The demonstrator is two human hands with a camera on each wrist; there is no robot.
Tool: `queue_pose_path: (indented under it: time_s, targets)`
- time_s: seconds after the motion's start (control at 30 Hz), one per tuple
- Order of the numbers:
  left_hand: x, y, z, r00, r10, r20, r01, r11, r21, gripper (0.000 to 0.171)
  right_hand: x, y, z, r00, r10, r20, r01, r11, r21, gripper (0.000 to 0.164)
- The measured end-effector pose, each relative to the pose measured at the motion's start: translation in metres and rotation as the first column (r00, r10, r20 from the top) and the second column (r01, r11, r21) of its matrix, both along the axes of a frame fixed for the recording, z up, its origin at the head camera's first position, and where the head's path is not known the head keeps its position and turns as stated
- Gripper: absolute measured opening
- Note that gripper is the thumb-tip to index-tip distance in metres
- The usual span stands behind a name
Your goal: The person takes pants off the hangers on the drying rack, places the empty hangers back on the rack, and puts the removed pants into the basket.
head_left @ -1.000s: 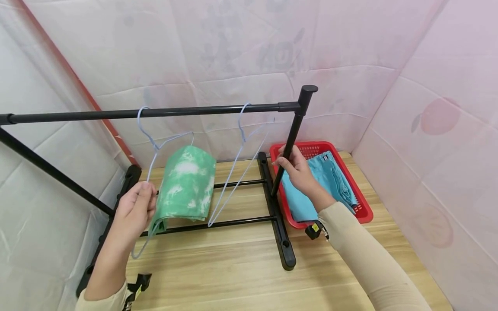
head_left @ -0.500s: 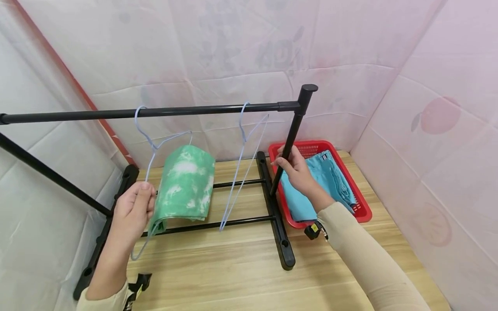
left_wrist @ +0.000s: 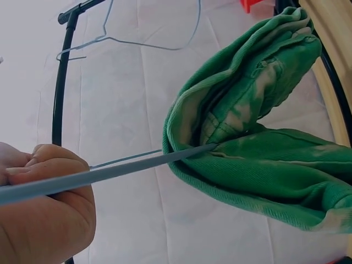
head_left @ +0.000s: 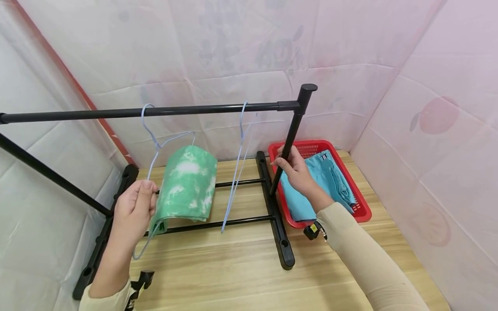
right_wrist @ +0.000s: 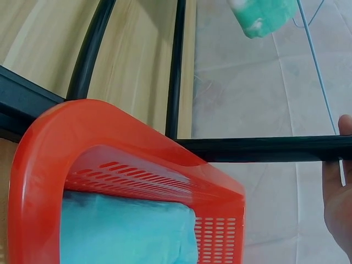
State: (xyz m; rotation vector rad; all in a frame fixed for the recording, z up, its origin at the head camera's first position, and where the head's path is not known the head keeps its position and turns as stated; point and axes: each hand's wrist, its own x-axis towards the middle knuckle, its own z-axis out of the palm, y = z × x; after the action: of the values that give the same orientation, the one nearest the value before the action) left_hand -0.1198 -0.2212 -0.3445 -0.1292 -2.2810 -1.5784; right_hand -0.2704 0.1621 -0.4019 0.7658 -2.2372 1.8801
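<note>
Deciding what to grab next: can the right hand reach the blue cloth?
Likely yes, if the right hand releases the black upright; the blue cloth lies uncovered in the open red basket.

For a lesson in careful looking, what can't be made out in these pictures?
Head view: the part of the hanger inside the green cloth, hidden by it.
Head view: the bottom of the red basket, covered by the blue cloth.
Right wrist view: part of the right hand, cut off by the right edge.
</note>
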Motion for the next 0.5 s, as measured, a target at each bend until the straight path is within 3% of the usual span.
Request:
queue_pose_path:
  time_s: [0.3,0.5]
  targets:
    - [0.001,0.002,0.004,1.0,0.014,-0.002,-0.014,1.0,-0.022,0.032,-0.012,0.003,-0.018,0.999,-0.025,0.019,0.025,1.0,-0.002,0.02]
    - [0.002,0.003,0.006,1.0,0.015,-0.014,-0.015,1.0,-0.015,0.032,-0.013,0.003,-0.02,1.0,-0.016,0.009,0.016,1.0,-0.006,0.019]
